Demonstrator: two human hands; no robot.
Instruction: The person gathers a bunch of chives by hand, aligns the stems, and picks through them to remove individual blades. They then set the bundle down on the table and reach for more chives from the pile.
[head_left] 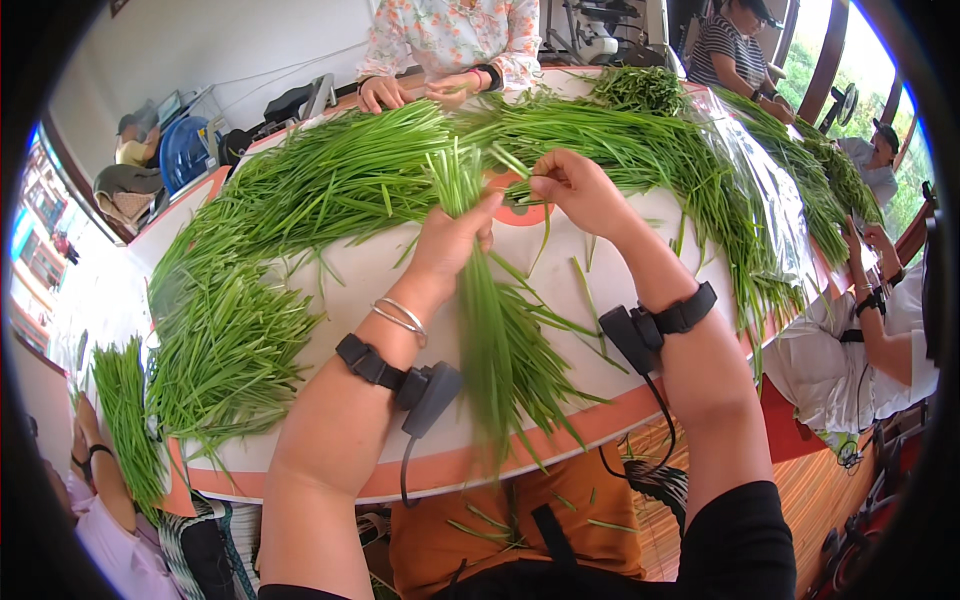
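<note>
My left hand (pixel 456 238) is closed around an upright bunch of garlic chives (pixel 490 335). The pale cut ends stick up above my thumb, and the long green leaves hang down over the table's near edge, blurred in places. To the right of that bunch, my right hand (pixel 580 192) pinches a few loose chive stalks (pixel 510 160) between thumb and fingers. Behind both hands lies a wide heap of chives (pixel 360 150). More chives (pixel 620 140) spread to the right and a further pile (pixel 235 350) lies at the left.
The white table (pixel 375 285) has an orange border, with scattered stalks on it. Across it a person in a floral shirt (pixel 455 40) handles chives. Other people work at the left edge and right side. Clear plastic sheeting (pixel 750 170) lies at the right.
</note>
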